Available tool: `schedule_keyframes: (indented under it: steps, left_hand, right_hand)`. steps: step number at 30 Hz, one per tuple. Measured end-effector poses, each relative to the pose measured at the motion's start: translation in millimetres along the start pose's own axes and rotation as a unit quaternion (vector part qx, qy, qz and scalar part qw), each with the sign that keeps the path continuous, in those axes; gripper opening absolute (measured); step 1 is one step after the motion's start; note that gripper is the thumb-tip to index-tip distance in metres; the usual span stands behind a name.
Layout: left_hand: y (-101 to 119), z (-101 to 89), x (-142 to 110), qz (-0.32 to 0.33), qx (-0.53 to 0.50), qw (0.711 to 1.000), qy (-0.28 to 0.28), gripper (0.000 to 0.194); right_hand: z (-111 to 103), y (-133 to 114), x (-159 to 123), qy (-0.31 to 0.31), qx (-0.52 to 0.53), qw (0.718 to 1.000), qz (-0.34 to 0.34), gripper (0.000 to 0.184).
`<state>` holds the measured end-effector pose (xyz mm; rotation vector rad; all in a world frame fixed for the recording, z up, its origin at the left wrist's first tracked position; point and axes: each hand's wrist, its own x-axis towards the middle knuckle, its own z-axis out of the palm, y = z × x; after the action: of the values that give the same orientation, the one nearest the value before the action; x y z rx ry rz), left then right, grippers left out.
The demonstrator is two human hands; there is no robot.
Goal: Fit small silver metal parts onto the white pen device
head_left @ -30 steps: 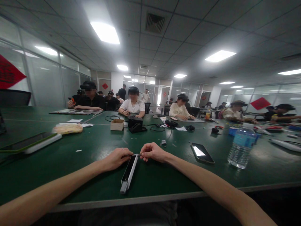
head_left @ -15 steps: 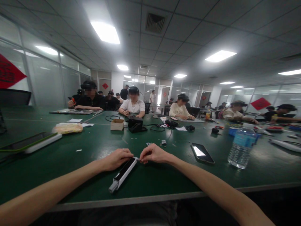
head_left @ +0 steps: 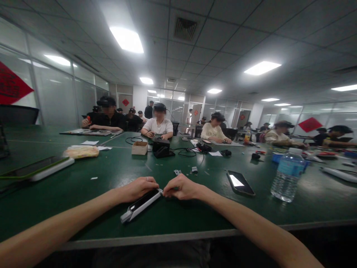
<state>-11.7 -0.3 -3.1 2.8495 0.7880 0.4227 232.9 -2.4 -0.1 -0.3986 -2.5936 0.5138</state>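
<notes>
A long white device (head_left: 138, 206) with a black face lies slanted on the green table (head_left: 92, 201), its lower end pointing left towards me. My left hand (head_left: 138, 189) sits over its upper part, fingers curled down on it. My right hand (head_left: 181, 187) comes in from the other side, fingertips pinching at the device's upper end (head_left: 161, 191). Anything small held there is too hidden to tell. Several small metal parts (head_left: 194, 169) lie on the table just beyond my right hand.
A black smartphone (head_left: 240, 182) and a plastic water bottle (head_left: 287, 182) stand to the right; a green-edged tablet (head_left: 36, 172) lies left. The table's near edge (head_left: 147, 240) runs below my arms. Co-workers sit across the table among cables and boxes.
The device's lower end has swung left, turning it from nearly upright to a low slant. My hands stayed close together at its upper end. A small metal part now shows on the table.
</notes>
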Motion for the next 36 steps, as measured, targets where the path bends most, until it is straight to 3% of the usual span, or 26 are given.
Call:
schedule_keyframes:
  steps: [12, 16, 21, 27, 36]
  left_hand:
    - [-5, 4.2, 0, -0.033, 0.030, 0.998, 0.037, 0.030]
    - [0, 4.6, 2, -0.048, 0.038, 0.997, 0.047, 0.029]
    - [9, 1.8, 3, -0.068, 0.041, 0.996, 0.034, 0.027]
    - [4, 3.3, 5, -0.063, 0.045, 0.996, 0.034, 0.027]
    - [6, -0.1, 5, -0.061, 0.057, 0.996, 0.028, 0.027]
  right_hand:
    - [-7, 9, -1, 0.104, -0.048, 0.989, 0.090, 0.007]
    - [-6, 17, -4, 0.092, -0.068, 0.986, 0.123, 0.008]
    - [-2, 23, -5, 0.089, -0.075, 0.987, 0.107, 0.009]
    - [-3, 28, -3, 0.066, -0.057, 0.991, 0.103, 0.012]
    - [-8, 30, -3, 0.045, -0.168, 0.976, 0.132, 0.013]
